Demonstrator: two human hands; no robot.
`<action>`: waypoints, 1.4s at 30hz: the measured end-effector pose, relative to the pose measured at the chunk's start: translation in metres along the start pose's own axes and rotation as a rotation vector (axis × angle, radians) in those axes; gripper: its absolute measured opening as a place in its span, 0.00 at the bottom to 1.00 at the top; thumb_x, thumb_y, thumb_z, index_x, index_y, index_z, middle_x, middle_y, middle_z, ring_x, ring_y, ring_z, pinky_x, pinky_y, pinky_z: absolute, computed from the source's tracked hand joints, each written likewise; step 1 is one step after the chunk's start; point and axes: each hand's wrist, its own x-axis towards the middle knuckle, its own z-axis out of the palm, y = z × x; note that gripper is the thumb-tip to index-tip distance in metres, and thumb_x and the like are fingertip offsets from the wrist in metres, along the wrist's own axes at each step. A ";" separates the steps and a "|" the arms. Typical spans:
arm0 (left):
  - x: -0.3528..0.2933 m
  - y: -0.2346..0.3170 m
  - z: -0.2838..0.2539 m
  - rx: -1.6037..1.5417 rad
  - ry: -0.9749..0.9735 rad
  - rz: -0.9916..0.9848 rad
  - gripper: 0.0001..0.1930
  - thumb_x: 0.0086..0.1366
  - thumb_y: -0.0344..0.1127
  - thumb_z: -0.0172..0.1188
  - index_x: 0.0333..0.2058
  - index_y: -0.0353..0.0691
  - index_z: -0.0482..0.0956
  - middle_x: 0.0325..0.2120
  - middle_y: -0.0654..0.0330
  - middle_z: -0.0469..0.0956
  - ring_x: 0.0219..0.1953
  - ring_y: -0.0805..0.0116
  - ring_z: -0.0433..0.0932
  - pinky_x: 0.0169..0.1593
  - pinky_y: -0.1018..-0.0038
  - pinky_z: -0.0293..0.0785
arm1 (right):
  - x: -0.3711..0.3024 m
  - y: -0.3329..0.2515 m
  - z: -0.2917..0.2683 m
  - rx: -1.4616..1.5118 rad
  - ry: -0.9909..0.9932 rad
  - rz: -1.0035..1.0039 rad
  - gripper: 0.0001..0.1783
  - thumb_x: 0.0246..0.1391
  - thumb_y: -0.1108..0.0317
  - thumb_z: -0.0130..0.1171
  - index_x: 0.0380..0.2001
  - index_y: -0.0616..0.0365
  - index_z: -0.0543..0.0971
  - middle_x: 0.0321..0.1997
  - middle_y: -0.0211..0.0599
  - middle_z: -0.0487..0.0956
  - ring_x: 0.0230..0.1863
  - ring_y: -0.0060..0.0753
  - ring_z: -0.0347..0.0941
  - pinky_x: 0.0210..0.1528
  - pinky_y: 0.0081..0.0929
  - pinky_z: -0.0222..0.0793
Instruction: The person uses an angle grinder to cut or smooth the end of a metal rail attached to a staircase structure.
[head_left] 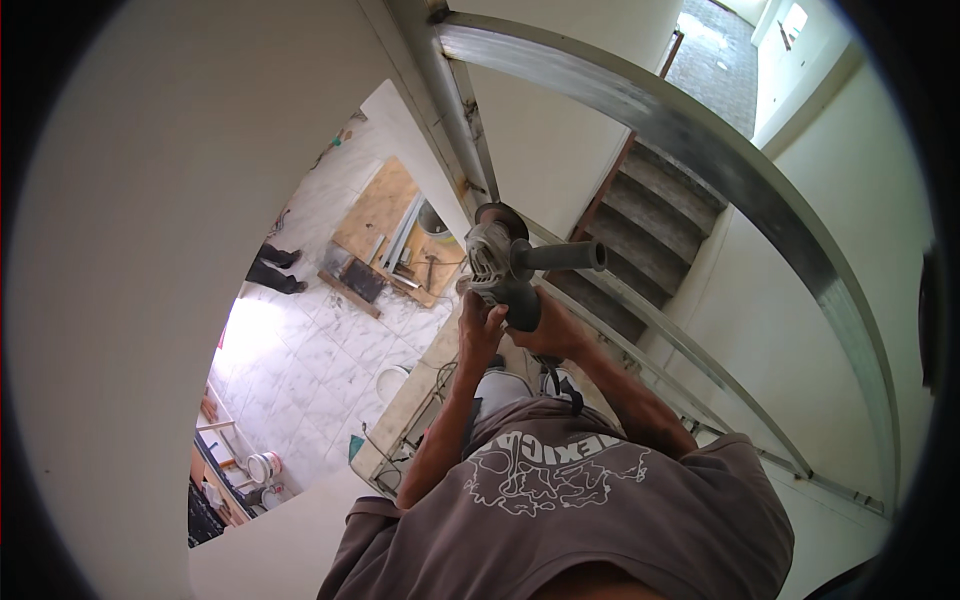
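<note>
An angle grinder (489, 255) is held up in front of my body, its head pointing away from me. My right hand (556, 328) wraps round the rear of its dark body. My left hand (481, 322) is closed on the left side of the same tool, the thumb lying along the casing. The black side handle (565, 257) sticks out to the right with no hand on it. At the far end, the round disc or guard (501, 219) lies close to the upright metal post (466, 125); whether they touch I cannot tell.
A curved metal tube (640, 88) arches from the post across the right side. Dark stairs (655, 215) lie beyond the metal rails (690, 350). Far below on the left, a wooden board (385, 205) with tools lies on the tiled floor (310, 350), near another person's feet (275, 270).
</note>
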 end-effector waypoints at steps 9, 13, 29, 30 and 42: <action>0.000 -0.013 -0.005 0.205 -0.169 -0.138 0.24 0.76 0.49 0.43 0.55 0.31 0.68 0.45 0.36 0.78 0.48 0.35 0.76 0.51 0.54 0.71 | 0.005 0.010 0.025 -0.049 0.119 0.014 0.39 0.37 0.53 0.76 0.46 0.69 0.71 0.38 0.57 0.80 0.42 0.55 0.81 0.44 0.42 0.75; 0.008 -0.021 -0.007 0.041 -0.236 -0.170 0.25 0.77 0.49 0.41 0.57 0.31 0.67 0.51 0.34 0.74 0.51 0.33 0.74 0.54 0.53 0.69 | 0.010 0.015 0.034 -0.013 0.151 0.036 0.39 0.37 0.52 0.76 0.46 0.68 0.71 0.38 0.57 0.81 0.42 0.55 0.81 0.44 0.43 0.75; 0.018 -0.025 0.022 0.123 0.042 -0.401 0.47 0.48 0.54 0.76 0.56 0.27 0.62 0.48 0.36 0.76 0.52 0.41 0.77 0.55 0.56 0.71 | 0.024 0.052 0.057 -0.250 0.133 -0.069 0.34 0.43 0.62 0.72 0.52 0.62 0.70 0.45 0.55 0.80 0.49 0.60 0.78 0.46 0.43 0.74; 0.020 -0.025 0.023 0.088 0.074 -0.397 0.45 0.48 0.54 0.76 0.54 0.28 0.65 0.48 0.37 0.76 0.52 0.42 0.78 0.55 0.57 0.71 | 0.026 0.055 0.057 -0.276 0.095 -0.026 0.34 0.43 0.62 0.72 0.51 0.62 0.70 0.44 0.54 0.80 0.48 0.60 0.78 0.45 0.43 0.74; 0.014 -0.031 -0.040 -0.226 -0.369 -0.239 0.26 0.74 0.50 0.52 0.55 0.30 0.70 0.42 0.57 0.77 0.46 0.71 0.71 0.52 0.72 0.69 | 0.011 0.005 0.036 -0.022 0.098 0.168 0.35 0.41 0.54 0.75 0.47 0.65 0.73 0.40 0.51 0.81 0.44 0.45 0.81 0.46 0.37 0.74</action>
